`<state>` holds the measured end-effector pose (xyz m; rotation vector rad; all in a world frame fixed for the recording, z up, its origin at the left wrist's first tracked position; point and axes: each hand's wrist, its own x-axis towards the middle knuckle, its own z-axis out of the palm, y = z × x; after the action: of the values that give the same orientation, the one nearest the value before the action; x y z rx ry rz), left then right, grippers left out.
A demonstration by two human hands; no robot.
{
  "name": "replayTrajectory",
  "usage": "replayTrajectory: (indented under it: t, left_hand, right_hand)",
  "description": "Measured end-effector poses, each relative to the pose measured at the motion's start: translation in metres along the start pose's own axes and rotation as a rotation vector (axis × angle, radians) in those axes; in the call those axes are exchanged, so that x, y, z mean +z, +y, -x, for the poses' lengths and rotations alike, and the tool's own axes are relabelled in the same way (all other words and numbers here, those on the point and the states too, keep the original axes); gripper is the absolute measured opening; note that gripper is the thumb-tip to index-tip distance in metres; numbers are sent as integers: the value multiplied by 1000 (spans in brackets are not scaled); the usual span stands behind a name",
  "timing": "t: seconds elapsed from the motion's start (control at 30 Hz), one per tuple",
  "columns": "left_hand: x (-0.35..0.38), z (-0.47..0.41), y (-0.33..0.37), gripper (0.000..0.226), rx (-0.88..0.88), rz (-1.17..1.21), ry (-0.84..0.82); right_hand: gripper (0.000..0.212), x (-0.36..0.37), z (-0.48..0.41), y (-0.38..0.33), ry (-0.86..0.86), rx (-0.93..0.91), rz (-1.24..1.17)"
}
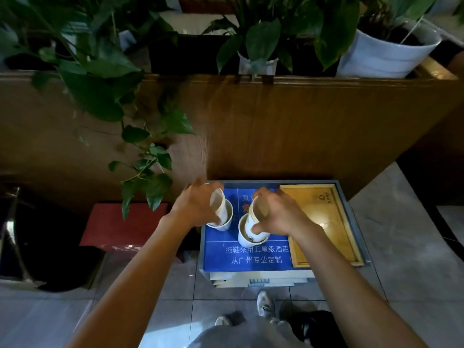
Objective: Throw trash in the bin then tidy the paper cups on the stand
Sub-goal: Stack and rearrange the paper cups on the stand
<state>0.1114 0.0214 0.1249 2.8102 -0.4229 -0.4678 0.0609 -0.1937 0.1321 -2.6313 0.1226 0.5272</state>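
Note:
A low stand with a blue printed top [251,257] sits by the wooden counter. On it, two white paper cups stand upright, one on the left [226,223] and one on the right [244,237]. My left hand [198,204] grips a tilted paper cup [218,200] whose base sits inside the left standing cup. My right hand [278,213] grips another tilted paper cup [258,209], partly nested into the right standing cup. A dark bin [42,237] stands at the far left on the floor.
A shallow wooden tray [324,224] covers the stand's right side. A red box [120,227] lies left of the stand. The wooden counter wall [288,126] rises behind, with potted plants and a hanging vine [140,156] above. My shoes [266,302] are on the grey tiles.

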Motion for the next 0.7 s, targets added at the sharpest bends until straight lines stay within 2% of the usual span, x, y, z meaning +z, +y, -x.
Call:
replayTrajectory:
  t: [0.2,0.4,0.7]
  left_hand:
    - [21,7,3,80,12,-29,-61]
    - [36,11,9,86,12,-62,-119]
    - [54,21,10,94,-7,-71,-187]
  right_hand:
    - [92,13,0,12,-55,3,62]
    - [92,25,-3,15,-129,-13,150]
    - [101,38,-3,25,-118,-15,181]
